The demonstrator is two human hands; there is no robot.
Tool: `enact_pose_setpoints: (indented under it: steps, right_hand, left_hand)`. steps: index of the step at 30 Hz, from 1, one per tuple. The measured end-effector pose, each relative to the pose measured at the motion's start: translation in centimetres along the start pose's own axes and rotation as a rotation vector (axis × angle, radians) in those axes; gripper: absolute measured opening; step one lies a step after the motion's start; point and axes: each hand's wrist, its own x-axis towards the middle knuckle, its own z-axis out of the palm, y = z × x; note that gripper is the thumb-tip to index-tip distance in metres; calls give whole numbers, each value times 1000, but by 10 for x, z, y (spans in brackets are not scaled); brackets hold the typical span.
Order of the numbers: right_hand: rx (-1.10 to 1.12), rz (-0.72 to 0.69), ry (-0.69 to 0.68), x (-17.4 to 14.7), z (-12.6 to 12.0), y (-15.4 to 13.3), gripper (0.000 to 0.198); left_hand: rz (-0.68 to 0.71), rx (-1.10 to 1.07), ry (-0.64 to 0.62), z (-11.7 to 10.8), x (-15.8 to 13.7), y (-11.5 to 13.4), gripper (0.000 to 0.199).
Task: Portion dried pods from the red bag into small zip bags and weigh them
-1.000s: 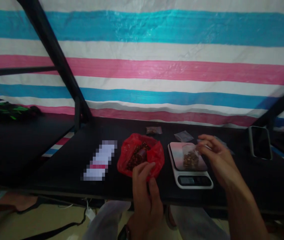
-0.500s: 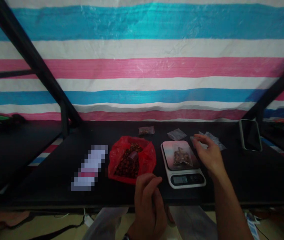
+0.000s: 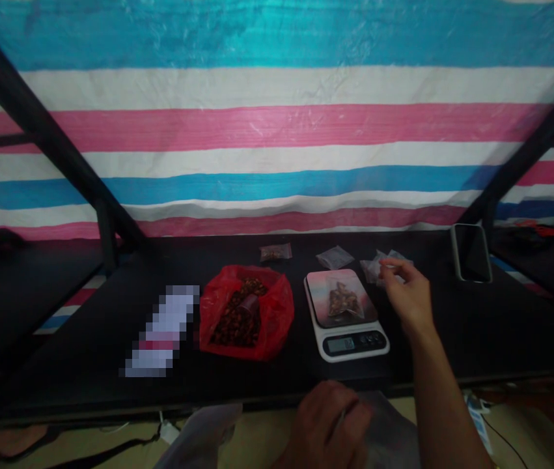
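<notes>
My right hand (image 3: 409, 296) reaches past the scale, thumb and forefinger pinched on a clear plastic bag (image 3: 372, 268) in a small loose pile. Below the table's front edge, my left hand (image 3: 332, 423) is curled and smeared by motion; nothing shows in it. On the white kitchen scale (image 3: 328, 348) lies a clear bag of small brown pieces (image 3: 344, 301); its display is lit but too blurred to read. Left of the scale stands an open red plastic bag (image 3: 279, 319) of dark brown pieces, with a small clear cup (image 3: 247, 305) lying on them.
A filled clear packet (image 3: 275, 253) and a flat clear bag (image 3: 335, 257) lie at the back of the black table (image 3: 159, 267). A phone (image 3: 472, 254) leans at the right. A blurred-out pale strip (image 3: 164, 329) lies at the left. Striped sheeting (image 3: 277, 130) hangs behind.
My left hand has drawn back and right, from beside the red bag to below the table edge. My right hand stays by the loose clear bags. The view has shifted slightly right.
</notes>
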Motion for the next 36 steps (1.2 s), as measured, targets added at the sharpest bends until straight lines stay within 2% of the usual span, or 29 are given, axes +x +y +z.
enact_pose_setpoints:
  steps: [4, 8, 13, 19, 25, 28, 30, 34, 36]
  right_hand:
    - [-86, -17, -91, -5, -3, -7, 26]
    - [-227, -55, -168, -9, -2, -18, 29]
    - [-262, -63, -252, -13, 4, -26, 34]
    - [-231, -73, -243, -15, 12, -26, 36]
    - [-153, -55, -283, -15, 18, -25, 38]
    - [-83, -58, -305, -17, 19, -27, 36]
    - [42, -64, -335, -20, 18, -32, 39]
    - [328, -100, -529, -31, 9, -54, 43]
    - [394, -131, -667, -41, 7, -72, 38]
  left_hand:
    - [-5, 30, -91, -6, -1, -3, 32]
    - [10, -12, -181, -11, -2, -8, 32]
    - [31, 14, -196, -14, -2, -8, 29]
    - [6, 5, -216, -17, 0, -6, 29]
    - [-22, 23, -165, -19, -1, -7, 31]
    - [-91, -2, -80, -16, -5, -9, 29]
    - [-165, -8, -17, -15, -7, -11, 27]
    - [-343, -70, 131, -17, 5, -18, 24]
    - [-475, -120, 193, -21, 15, -21, 35]
